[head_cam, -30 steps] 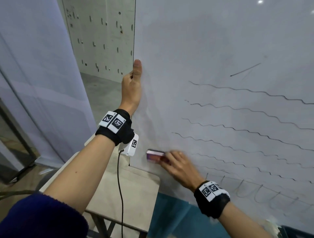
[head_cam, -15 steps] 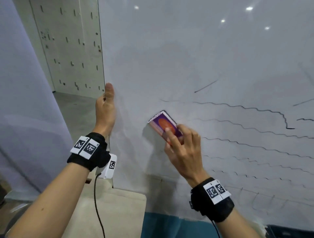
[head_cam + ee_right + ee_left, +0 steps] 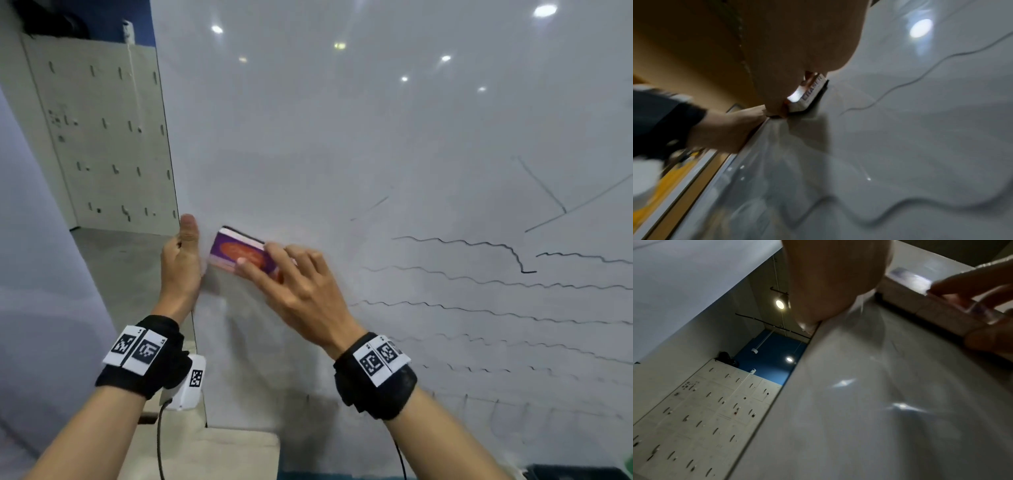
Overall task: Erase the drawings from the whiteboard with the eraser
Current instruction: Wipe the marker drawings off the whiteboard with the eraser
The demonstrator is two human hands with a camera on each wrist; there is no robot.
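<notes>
While the left hand (image 3: 181, 263) is clamping the whiteboard's (image 3: 342, 137) left edge, thumb on the face and fingers hidden behind it, apparently steadying the panel, the right hand (image 3: 301, 291) is gripping the purple eraser (image 3: 239, 251) and pressing its dark felt flat to the whiteboard just beside that thumb. The wavy marker lines (image 3: 479, 284) are sitting well right of the eraser, not yet wiped.

Head view facing whiteboard (image 3: 342, 137) closely, wrist views skimming upward, sharing its left edge
</notes>
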